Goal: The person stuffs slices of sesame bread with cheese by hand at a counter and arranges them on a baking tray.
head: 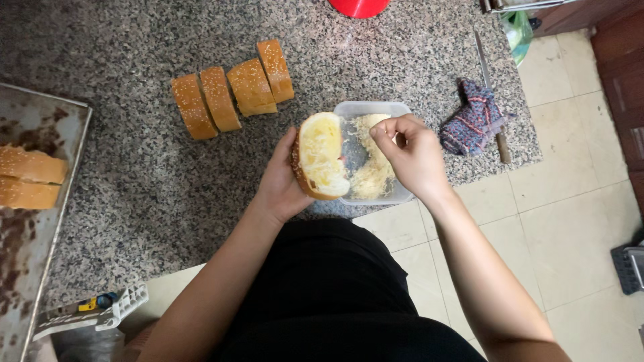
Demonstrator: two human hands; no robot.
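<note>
My left hand (276, 184) holds a split bread roll (320, 154) open, its yellowish buttered crumb facing up. Just right of it, a clear plastic container (396, 196) of shredded cheese (373, 175) sits at the counter's front edge. My right hand (410, 151) hovers over the container with fingers pinched together, apparently on a little cheese. Several sesame-topped rolls (231, 90) lie in a row on the granite counter (134, 167) behind and to the left.
A stained metal baking tray (40, 234) at the left holds two more rolls (27, 177). A knitted cloth (475, 119) and a long knife (491, 94) lie at the right. A red object (359, 7) stands at the back. Tiled floor lies right.
</note>
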